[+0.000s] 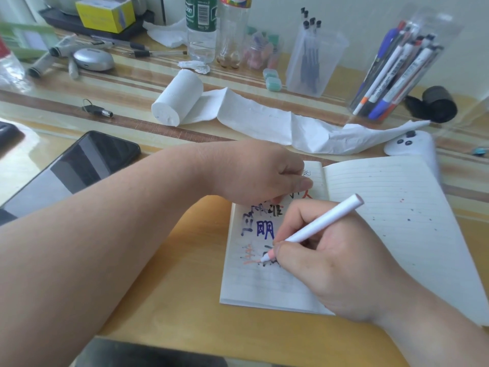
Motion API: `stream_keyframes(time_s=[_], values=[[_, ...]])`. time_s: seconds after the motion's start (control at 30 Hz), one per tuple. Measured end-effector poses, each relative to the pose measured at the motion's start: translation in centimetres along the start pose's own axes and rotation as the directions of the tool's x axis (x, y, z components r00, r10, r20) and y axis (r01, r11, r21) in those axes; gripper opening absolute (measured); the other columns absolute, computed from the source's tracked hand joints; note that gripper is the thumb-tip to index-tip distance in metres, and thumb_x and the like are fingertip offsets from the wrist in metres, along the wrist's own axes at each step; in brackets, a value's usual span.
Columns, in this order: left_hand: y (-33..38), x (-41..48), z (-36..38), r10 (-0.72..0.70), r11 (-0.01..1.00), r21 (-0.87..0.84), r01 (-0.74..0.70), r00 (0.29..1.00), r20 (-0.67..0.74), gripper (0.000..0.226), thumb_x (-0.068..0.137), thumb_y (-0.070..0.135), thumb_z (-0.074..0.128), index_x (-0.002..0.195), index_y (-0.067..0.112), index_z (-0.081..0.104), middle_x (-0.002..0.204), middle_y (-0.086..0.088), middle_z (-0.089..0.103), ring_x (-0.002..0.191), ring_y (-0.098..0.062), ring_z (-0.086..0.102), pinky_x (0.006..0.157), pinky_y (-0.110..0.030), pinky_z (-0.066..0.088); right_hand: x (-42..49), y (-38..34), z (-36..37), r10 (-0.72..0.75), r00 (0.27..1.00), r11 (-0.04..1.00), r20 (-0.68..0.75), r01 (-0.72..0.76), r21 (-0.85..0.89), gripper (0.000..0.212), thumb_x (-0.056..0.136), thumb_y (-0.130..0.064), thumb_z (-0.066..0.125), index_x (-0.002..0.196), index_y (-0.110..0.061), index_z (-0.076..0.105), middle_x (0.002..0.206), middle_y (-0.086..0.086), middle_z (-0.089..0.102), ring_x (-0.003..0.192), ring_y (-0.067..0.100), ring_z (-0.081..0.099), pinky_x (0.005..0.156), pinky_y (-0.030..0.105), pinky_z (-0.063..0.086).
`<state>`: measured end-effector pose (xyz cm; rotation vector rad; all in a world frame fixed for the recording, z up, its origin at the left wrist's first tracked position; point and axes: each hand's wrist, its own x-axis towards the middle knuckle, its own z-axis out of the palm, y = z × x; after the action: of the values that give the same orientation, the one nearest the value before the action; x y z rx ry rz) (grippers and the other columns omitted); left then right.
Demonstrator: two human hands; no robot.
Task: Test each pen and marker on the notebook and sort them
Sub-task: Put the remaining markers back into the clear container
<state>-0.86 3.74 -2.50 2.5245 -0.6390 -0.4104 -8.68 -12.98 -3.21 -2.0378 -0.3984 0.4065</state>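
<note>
**Operator:** While the right hand [336, 263] is bearing the white marker [316, 229] tip-down on the page, which step is running?

**Technician:** The test step is running. The right grip is grasping the marker barrel in a writing hold. The tip is touching the left page of the notebook [397, 207], right at a pale pink stroke [250, 261]. The notebook is lying open on the tabletop [190, 260], nearest the person.

**Operator:** What is the left hand [254, 173] doing?

**Technician:** It is resting on the upper part of the same page, above the blue and black test marks, and appears to be steadying it. Its fingers are curling inward. Whether that grip is enclosing a cap or anything else, I cannot tell.

**Operator:** How is the test reading?

**Technician:** The pink line is looking faint, so the marker is probably writing, though weakly.

**Operator:** What is the next move calling for?

**Technician:** It is calling for lifting the tip, capping the marker if a cap is at hand, and carrying it past the tissue roll [177, 98] to the far side. Two clear containers are standing there. The container [312, 62] in the middle is holding a few black pens. The jar [397, 70] at the right is leaning with many pens and markers inside. Which one is taking working markers is not showing, so that choice is needing confirmation first.
</note>
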Motion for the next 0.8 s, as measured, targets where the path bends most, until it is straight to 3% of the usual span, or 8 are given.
stream_keyframes(time_s=[0.17, 0.27, 0.47, 0.57, 0.67, 0.8], values=[[-0.2, -0.2, 0.0, 0.01, 1.0, -0.009, -0.01, 1.0, -0.009, 0.033, 0.103, 0.045, 0.047, 0.082, 0.022, 0.057, 0.075, 0.01, 0.068, 0.071, -0.002, 0.057, 0.068, -0.024, 0.042, 0.0, 0.1, 0.0, -0.027, 1.0, 0.999, 0.011, 0.027, 0.042, 0.019, 0.078, -0.006, 0.074, 0.066, -0.009, 0.06, 0.046, -0.002, 0.046, 0.044, 0.01, 0.039, 0.042, 0.022, 0.03], [-0.1, -0.1, 0.0, 0.014, 1.0, -0.019, -0.015, 1.0, -0.017, 0.03, 0.103, 0.044, 0.047, 0.088, 0.02, 0.059, 0.077, 0.011, 0.07, 0.073, -0.002, 0.059, 0.069, -0.022, 0.044, -0.1, 0.3, -0.3, -0.036, 0.999, 0.983, -0.003, 0.036, 0.179, 0.009, 0.071, -0.012, 0.066, 0.066, -0.008, 0.061, 0.051, 0.013, 0.048, 0.045, 0.016, 0.038, 0.042, 0.022, 0.028], [-0.7, -0.3, 0.9, 0.038, 0.999, -0.021, -0.039, 0.998, -0.048, 0.019, 0.102, 0.039, 0.052, 0.089, 0.027, 0.058, 0.076, 0.014, 0.07, 0.072, -0.001, 0.059, 0.067, -0.021, 0.046, -0.5, 1.3, -0.5, -0.028, 0.999, 0.919, 0.041, 0.009, 0.394, 0.007, 0.074, -0.007, 0.064, 0.067, -0.007, 0.062, 0.051, 0.006, 0.05, 0.045, 0.017, 0.036, 0.042, 0.021, 0.028], [-0.9, -0.4, 1.2, 0.02, 0.997, -0.078, -0.028, 0.995, -0.1, 0.015, 0.101, 0.039, 0.053, 0.093, 0.029, 0.061, 0.075, 0.013, 0.07, 0.069, 0.0, 0.06, 0.062, -0.016, 0.046, -0.6, 0.7, -2.0, -0.005, 0.999, 0.858, -0.035, 0.023, 0.513, 0.004, 0.075, -0.007, 0.068, 0.073, -0.006, 0.065, 0.055, 0.013, 0.044, 0.046, 0.017, 0.037, 0.041, 0.02, 0.027], [-0.8, -0.3, 1.0, -0.015, 0.981, -0.195, -0.009, 0.992, -0.124, 0.011, 0.101, 0.036, 0.056, 0.094, 0.028, 0.058, 0.078, 0.014, 0.072, 0.062, -0.001, 0.062, 0.063, -0.021, 0.051, 0.4, -1.4, -6.1, -0.042, 0.975, 0.875, -0.217, 0.141, 0.464, 0.004, 0.072, -0.008, 0.069, 0.071, -0.012, 0.069, 0.056, 0.014, 0.045, 0.049, 0.02, 0.039, 0.04, 0.023, 0.028], [-0.8, 0.0, 0.6, -0.069, 0.976, -0.214, 0.025, 0.978, -0.199, 0.015, 0.098, 0.04, 0.06, 0.09, 0.029, 0.053, 0.08, 0.013, 0.073, 0.064, -0.008, 0.065, 0.068, -0.029, 0.055, 4.4, -3.2, -11.5, -0.009, 0.981, 0.927, -0.193, 0.08, 0.367, 0.004, 0.073, -0.005, 0.07, 0.074, -0.008, 0.073, 0.062, 0.013, 0.055, 0.054, 0.018, 0.05, 0.048, 0.03, 0.044]])
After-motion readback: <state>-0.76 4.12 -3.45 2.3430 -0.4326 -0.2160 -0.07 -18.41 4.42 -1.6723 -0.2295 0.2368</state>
